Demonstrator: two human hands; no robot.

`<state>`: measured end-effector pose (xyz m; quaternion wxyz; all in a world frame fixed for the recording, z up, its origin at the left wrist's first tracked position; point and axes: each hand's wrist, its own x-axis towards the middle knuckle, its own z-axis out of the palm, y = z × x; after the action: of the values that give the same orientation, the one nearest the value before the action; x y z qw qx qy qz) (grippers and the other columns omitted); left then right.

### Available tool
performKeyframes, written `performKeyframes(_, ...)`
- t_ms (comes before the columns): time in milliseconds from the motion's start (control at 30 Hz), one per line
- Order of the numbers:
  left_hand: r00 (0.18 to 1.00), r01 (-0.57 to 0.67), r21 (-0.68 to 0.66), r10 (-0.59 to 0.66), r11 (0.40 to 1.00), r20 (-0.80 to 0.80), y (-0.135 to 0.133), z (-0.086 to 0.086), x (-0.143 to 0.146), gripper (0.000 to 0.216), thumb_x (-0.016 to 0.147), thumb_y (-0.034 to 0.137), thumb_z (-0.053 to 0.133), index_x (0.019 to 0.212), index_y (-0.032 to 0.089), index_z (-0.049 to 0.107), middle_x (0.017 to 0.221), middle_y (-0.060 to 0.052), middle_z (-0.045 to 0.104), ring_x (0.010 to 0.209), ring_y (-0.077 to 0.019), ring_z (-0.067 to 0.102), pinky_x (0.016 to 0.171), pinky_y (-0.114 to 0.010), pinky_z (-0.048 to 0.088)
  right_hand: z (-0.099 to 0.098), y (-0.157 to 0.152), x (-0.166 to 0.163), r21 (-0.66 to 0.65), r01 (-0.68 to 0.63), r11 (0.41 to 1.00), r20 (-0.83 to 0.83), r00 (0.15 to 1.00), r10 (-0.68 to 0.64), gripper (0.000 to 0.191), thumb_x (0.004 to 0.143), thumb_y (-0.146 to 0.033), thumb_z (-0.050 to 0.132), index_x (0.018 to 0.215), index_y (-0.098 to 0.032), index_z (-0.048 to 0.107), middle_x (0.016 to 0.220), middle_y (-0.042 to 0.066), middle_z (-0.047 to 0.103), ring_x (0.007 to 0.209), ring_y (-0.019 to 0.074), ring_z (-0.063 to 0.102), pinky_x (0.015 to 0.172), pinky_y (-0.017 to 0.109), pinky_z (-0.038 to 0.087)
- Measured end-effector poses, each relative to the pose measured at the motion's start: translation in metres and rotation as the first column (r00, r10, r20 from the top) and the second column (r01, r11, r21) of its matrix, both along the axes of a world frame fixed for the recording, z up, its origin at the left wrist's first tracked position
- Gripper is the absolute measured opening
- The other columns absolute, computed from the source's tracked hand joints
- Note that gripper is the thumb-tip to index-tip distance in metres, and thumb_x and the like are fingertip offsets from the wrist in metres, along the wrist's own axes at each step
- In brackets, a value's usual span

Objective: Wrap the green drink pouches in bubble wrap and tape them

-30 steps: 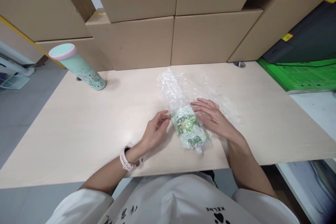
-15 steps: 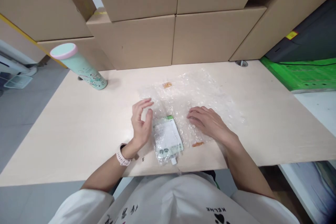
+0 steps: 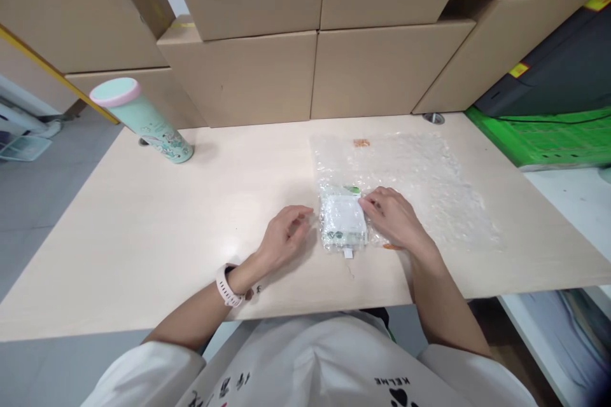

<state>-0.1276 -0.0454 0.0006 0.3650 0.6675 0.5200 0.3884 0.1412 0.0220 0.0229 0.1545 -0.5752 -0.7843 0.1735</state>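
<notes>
A flat white packet with green printing (image 3: 344,215) lies under clear bubble wrap on the near left part of the sheet, a small white tab sticking out of its near edge. The rest of the bubble wrap (image 3: 420,168) spreads flat to the right and behind. My right hand (image 3: 394,216) has its thumb and fingers closed on the wrap at the packet's right edge. Just left of the packet is my left hand (image 3: 286,238), fingers loosely curled with a gap to the thumb, holding nothing I can see. A pale watch band circles that wrist.
A mint tumbler with a pink rim (image 3: 143,121) stands at the table's back left. Stacked cardboard boxes (image 3: 258,76) line the back edge. On the right are a green crate (image 3: 558,137) and a dark case (image 3: 554,67). The pale table (image 3: 119,241) ends close to my body.
The packet and bubble wrap have shifted right across the table. My left hand has moved right and lowered beside the packet; my right hand has come to the packet's right edge.
</notes>
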Motion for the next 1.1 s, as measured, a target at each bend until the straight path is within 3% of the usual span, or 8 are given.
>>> performKeyframes(133,0.996,0.01,-0.158,0.004,0.987,0.087,-0.002,-0.001,0.005,0.038,0.094,0.034,0.054,0.13,0.02,0.058,0.121,-0.011,0.067,0.105,-0.021,0.063,0.093,-0.036,0.05,0.015,-0.006,-0.005,-0.192,-0.19,0.963,-0.398,0.912,0.101,0.031,0.097,-0.045,0.048,0.097,-0.022,0.068,0.105,0.008,0.069,0.099,0.0241,0.062,0.084,0.037,0.048)
performKeyframes(233,0.97,-0.07,-0.228,0.119,0.971,0.21,0.004,0.0,0.001,0.041,0.096,0.042,0.052,0.129,0.019,0.058,0.125,-0.011,0.065,0.107,-0.0207,0.063,0.094,-0.035,0.049,0.023,-0.013,-0.013,-0.206,-0.477,0.855,-0.603,0.75,0.273,0.038,0.098,-0.046,0.047,0.129,-0.028,0.06,0.135,0.007,0.061,0.124,0.0246,0.057,0.102,0.041,0.046)
performKeyframes(333,0.897,-0.177,-0.262,0.265,0.949,0.353,0.015,-0.002,-0.008,0.042,0.095,0.046,0.052,0.127,0.019,0.058,0.128,-0.01,0.063,0.107,-0.0204,0.062,0.093,-0.034,0.049,0.016,-0.019,-0.028,-0.157,-0.639,0.753,-0.549,0.69,0.471,0.046,0.099,-0.046,0.049,0.144,-0.035,0.049,0.153,0.003,0.046,0.142,0.025,0.041,0.114,0.046,0.036)
performKeyframes(467,0.782,-0.318,-0.333,0.444,0.888,0.437,0.03,-0.002,-0.021,0.042,0.088,0.038,0.062,0.124,0.018,0.057,0.116,-0.008,0.066,0.101,-0.0191,0.064,0.088,-0.032,0.051,-0.004,-0.022,-0.042,-0.115,-0.636,0.763,-0.399,0.733,0.551,0.05,0.097,-0.047,0.051,0.145,-0.032,0.048,0.154,0.006,0.045,0.142,0.0276,0.039,0.114,0.054,0.034)
performKeyframes(733,0.788,-0.278,-0.416,0.454,0.865,0.415,0.034,0.0,-0.029,0.053,0.073,0.024,0.071,0.122,0.019,0.052,0.081,0.0,0.068,0.069,-0.0147,0.066,0.063,-0.025,0.051,-0.01,-0.025,-0.049,-0.131,-0.432,0.892,-0.365,0.858,0.362,0.036,0.1,-0.041,0.045,0.129,-0.023,0.06,0.121,0.01,0.064,0.114,0.0243,0.056,0.095,0.044,0.048)
performKeyframes(900,0.728,-0.14,-0.489,0.424,0.861,0.538,0.031,0.005,-0.024,0.057,0.067,0.023,0.077,0.116,0.019,0.049,0.071,0.002,0.07,0.057,-0.014,0.064,0.058,-0.025,0.051,-0.009,-0.029,-0.057,-0.145,-0.343,0.928,-0.327,0.902,0.283,0.032,0.101,-0.038,0.043,0.117,-0.021,0.065,0.104,0.009,0.064,0.098,0.0226,0.058,0.084,0.04,0.048)
performKeyframes(1000,0.673,-0.077,-0.487,0.406,0.87,0.618,0.03,0.007,-0.018,0.063,0.062,0.024,0.083,0.114,0.018,0.049,0.073,0.001,0.073,0.059,-0.0135,0.065,0.059,-0.025,0.051,-0.009,-0.03,-0.06,-0.203,-0.327,0.923,-0.44,0.873,0.212,0.03,0.098,-0.043,0.049,0.112,-0.022,0.065,0.102,0.007,0.064,0.089,0.0204,0.059,0.078,0.037,0.049)
performKeyframes(1100,0.654,-0.039,-0.502,0.402,0.864,0.64,0.028,0.007,-0.014,0.066,0.06,0.027,0.087,0.114,0.018,0.051,0.075,0.001,0.074,0.058,-0.013,0.065,0.059,-0.024,0.051,-0.011,-0.031,-0.064,-0.38,-0.381,0.843,-0.691,0.723,0.016,0.033,0.093,-0.048,0.056,0.113,-0.023,0.061,0.105,0.007,0.067,0.087,0.0182,0.063,0.071,0.032,0.051)
